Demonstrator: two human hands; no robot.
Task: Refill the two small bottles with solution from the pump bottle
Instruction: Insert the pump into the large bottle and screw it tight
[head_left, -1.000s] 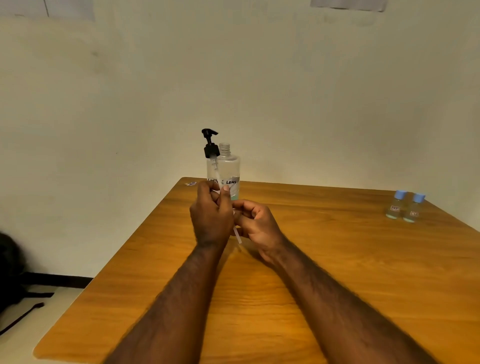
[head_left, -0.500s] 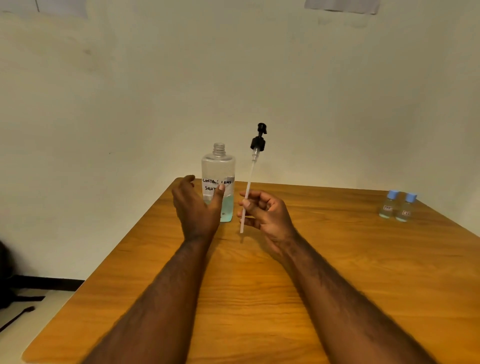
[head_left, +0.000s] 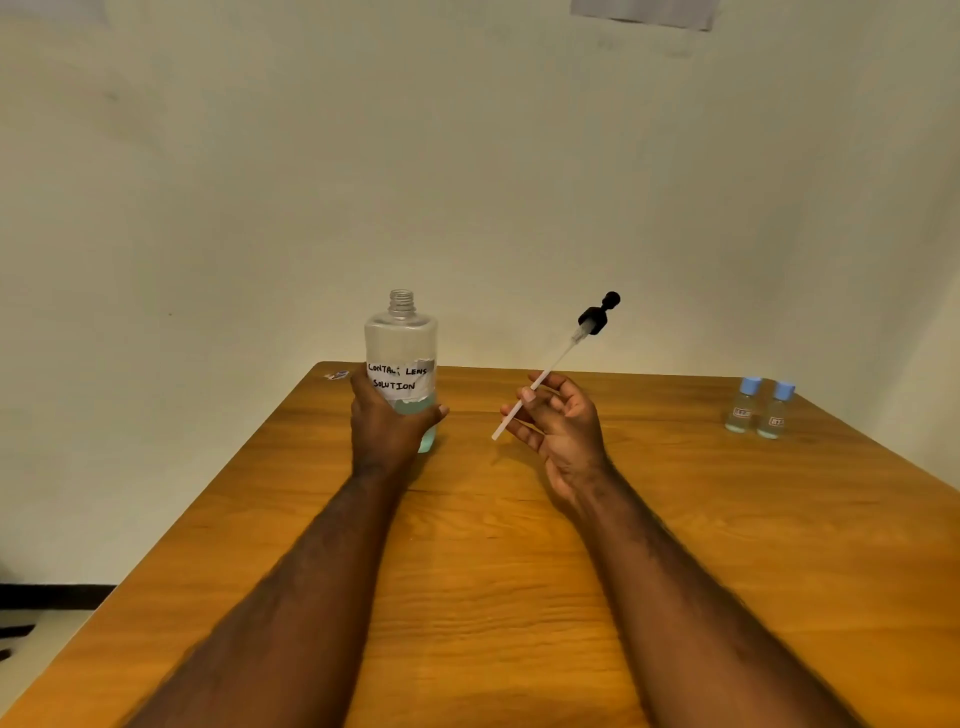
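- Dim, warm yellowish light, even across the wall (head_left: 467, 156); upper corners darker.
- Soft, faint shadows on the table (head_left: 519, 597) under the right hand (head_left: 563, 431) and beside the forearms.
- Label on the pump bottle (head_left: 401, 343) and the pump (head_left: 592, 322) sharp; small bottles (head_left: 744, 408) slightly soft.
- Table edges splay from wide-angle distortion.

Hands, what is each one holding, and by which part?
The left hand grips the solution bottle round its lower body. The right hand pinches the removed pump by its white dip tube, toward the lower end.
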